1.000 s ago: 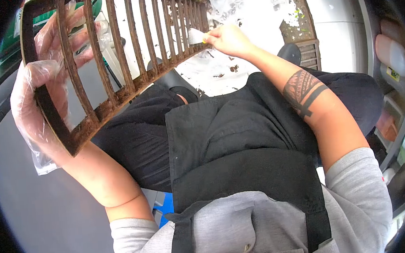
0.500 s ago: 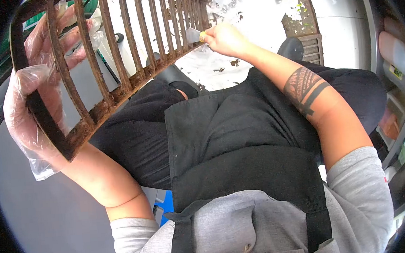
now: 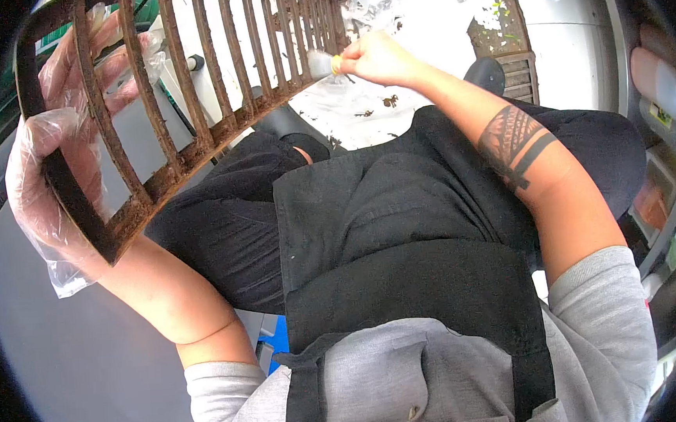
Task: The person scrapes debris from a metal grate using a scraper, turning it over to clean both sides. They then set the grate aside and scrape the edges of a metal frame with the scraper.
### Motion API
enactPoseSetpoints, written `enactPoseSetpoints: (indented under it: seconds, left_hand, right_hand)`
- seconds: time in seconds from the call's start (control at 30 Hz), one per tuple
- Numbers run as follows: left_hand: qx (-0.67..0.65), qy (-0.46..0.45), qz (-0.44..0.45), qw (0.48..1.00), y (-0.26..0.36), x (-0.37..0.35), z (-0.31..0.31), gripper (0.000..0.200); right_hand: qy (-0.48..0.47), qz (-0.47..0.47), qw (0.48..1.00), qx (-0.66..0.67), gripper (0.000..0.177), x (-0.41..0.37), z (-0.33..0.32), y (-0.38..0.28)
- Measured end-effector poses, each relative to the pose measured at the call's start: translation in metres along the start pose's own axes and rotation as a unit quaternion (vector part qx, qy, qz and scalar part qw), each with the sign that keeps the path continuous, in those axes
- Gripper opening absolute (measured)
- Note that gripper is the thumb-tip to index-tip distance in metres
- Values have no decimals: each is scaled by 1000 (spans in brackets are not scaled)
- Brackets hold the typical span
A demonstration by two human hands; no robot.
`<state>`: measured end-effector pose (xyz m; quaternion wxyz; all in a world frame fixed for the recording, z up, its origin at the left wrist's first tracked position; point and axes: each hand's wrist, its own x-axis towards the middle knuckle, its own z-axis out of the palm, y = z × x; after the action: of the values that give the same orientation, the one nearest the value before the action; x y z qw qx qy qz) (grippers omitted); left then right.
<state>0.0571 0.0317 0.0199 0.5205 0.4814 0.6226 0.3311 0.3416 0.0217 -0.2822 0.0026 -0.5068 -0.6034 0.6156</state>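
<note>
A rusty brown metal grate (image 3: 192,152) with a row of parallel bars slants across the upper left. Its near-left end is gripped by my left hand (image 3: 38,185), which wears a loose clear plastic glove; several fingers show through the bars. Between the fingers of my right hand (image 3: 382,63), which is bare, is a small scraper (image 3: 320,63) with a yellow handle. The scraper's blade, smeared by motion, is at the lower rail near the grate's far end. Dark crumbly residue clings to the rails.
Below the grate, a white sheet (image 3: 363,128) carries dark flakes. Crumpled clear plastic (image 3: 417,1) lies beyond. A dark shoe (image 3: 485,77) is beside a slatted brown piece (image 3: 518,77) on the right. A grey surface (image 3: 90,362) extends along the left.
The scraper and my right hand have shifted slightly left and down along the grate's end. The grate has moved a little left, still in my left hand.
</note>
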Motion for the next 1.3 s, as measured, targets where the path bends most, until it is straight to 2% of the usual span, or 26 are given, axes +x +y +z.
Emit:
enactPoseSetpoints:
  seconds: [0.03, 0.07, 0.1, 0.17, 0.2, 0.33, 0.47, 0.63, 0.7, 0.8, 0.9, 0.93, 1.0, 1.03, 1.07, 1.13, 1.17, 1.3]
  left_hand:
    - [-6, 6, 4, 1000, 0, 1, -1, 85]
    - [-10, 9, 7, 1000, -1, -2, -1, 84]
    - [-13, 13, 9, 1000, 0, -3, -2, 84]
    - [-17, 19, 8, 1000, -1, -3, -2, 84]
    - [-18, 20, 10, 1000, -1, -4, -1, 83]
    - [-24, 28, 12, 999, -1, -4, 0, 82]
    - [-33, 34, 14, 999, -2, -5, 2, 81]
    - [-40, 43, 17, 998, -2, -7, 4, 80]
    - [-43, 43, 15, 998, -1, -7, 5, 79]
    - [-59, 45, 10, 997, -2, -4, 5, 78]
    - [-119, 52, -3, 992, -1, -5, 9, 78]
    - [-58, 99, 12, 993, -2, -5, 14, 78]
    - [5, 151, 23, 988, -5, -5, 8, 79]
    - [135, 90, 152, 975, -7, -3, -10, 57]
    - [259, 22, 275, 926, -10, 0, -28, 42]
    - [311, 76, 360, 876, -19, 3, -17, 30]
    - [337, 108, 398, 846, -23, 4, -12, 34]
    - [292, 60, 431, 852, -27, 13, -24, 30]
  right_hand:
    - [-47, 34, 998, 3, 38, -2, -5, 0]
    - [-35, -42, 997, -50, 39, -3, -11, 5]
    - [-36, -43, 997, -51, 39, 4, -16, 12]
    - [84, -70, 988, -110, 36, 18, -14, 28]
    - [108, -69, 988, -84, 35, 19, -13, 32]
    - [107, -76, 986, -105, 36, 28, -2, 48]
    - [93, -44, 982, -157, 34, 35, 20, 60]
    - [78, -34, 980, -177, 30, 36, 37, 49]
    - [116, -73, 960, -243, 27, 32, 48, 49]
    - [130, -105, 954, -247, 28, 23, 50, 50]
    - [166, -70, 955, -237, 26, 24, 48, 49]
    - [160, -68, 956, -238, 26, 26, 45, 49]
    - [206, -110, 944, -235, 25, 35, 33, 46]
    - [201, -110, 945, -235, 25, 38, 32, 47]
    - [192, -115, 944, -243, 25, 39, 32, 48]
    - [148, -141, 933, -297, 25, 33, 32, 49]
    - [150, -141, 932, -299, 25, 27, 35, 48]
    - [160, -155, 931, -289, 26, 40, 36, 52]
